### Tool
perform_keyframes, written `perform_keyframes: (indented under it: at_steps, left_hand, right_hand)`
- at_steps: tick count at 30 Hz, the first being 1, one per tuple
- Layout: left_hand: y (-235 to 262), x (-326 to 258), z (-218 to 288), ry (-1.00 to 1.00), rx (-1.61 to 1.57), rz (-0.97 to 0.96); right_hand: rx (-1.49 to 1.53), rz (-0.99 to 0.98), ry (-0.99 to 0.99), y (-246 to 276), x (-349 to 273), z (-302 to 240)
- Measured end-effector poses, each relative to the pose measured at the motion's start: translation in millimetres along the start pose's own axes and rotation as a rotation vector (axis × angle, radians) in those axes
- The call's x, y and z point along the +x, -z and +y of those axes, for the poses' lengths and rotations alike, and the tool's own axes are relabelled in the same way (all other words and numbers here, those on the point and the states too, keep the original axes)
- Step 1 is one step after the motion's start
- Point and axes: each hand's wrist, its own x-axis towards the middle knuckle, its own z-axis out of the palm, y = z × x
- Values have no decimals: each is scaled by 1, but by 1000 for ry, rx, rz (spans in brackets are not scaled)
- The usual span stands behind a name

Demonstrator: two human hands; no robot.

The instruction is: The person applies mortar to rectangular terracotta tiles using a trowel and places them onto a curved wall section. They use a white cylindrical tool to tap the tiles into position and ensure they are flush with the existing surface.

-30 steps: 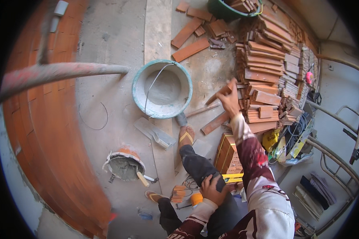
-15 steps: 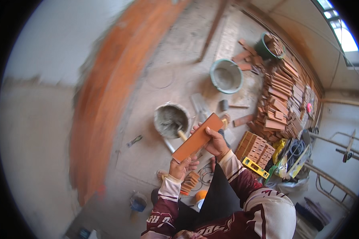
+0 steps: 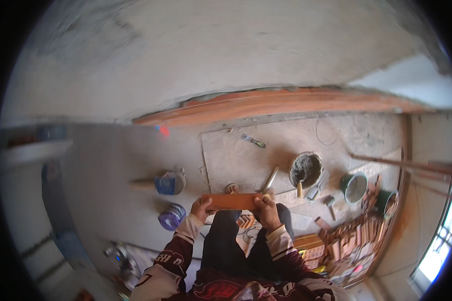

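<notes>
A flat, rectangular terracotta brick tile (image 3: 231, 201) lies level across my lap area, above my knees. My left hand (image 3: 201, 209) grips its left end, and my right hand (image 3: 268, 213) pinches the right end with the thumb on top. Ahead and to the right, a bucket of grey mortar (image 3: 292, 167) stands on the floor, with a trowel's wooden handle (image 3: 300, 189) sticking out of it. Past the tile lies a putty knife (image 3: 253, 141) with a green and black handle. Along the base of the wall runs a band of reddish-orange tiles (image 3: 286, 103).
Right of the mortar are a flat steel trowel (image 3: 316, 188), a hammer (image 3: 330, 201) and a green bucket (image 3: 343, 186). Heaped tiles (image 3: 351, 243) fill the lower right. On the left stand a bucket with a blue cloth (image 3: 164, 185) and a purple tub (image 3: 172, 216).
My view has swung left, so the tiled wall band now runs across the top. The tile has turned from slanted to level, still held in both hands.
</notes>
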Motion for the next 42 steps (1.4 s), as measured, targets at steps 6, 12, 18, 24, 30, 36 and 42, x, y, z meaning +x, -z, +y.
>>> perform_keyframes:
  at_steps: [6, 12, 18, 24, 30, 36, 42]
  left_hand:
    - [28, 18, -38, 113, -111, 103]
    - [13, 56, -14, 45, 50, 334]
    - [66, 83, 27, -317, 1, 364]
    - [143, 113, 117, -436, -30, 345]
    - [168, 106, 232, -678, 66, 256]
    - [184, 139, 289, -970, 85, 180]
    - [189, 156, 297, -1173, 84, 160]
  right_hand:
    - [-450, -19, -176, -13, 25, -7]
    - [-785, -138, 99, 14, 88, -1]
    - [-764, -147, 278, -91, 100, -29]
    - [-695, -73, 338, -189, 150, -21]
    - [-804, 36, 773, -275, 186, -17]
    - [-691, 139, 985, -313, 236, -2]
    - [-884, 220, 1114, -323, 237, -10]
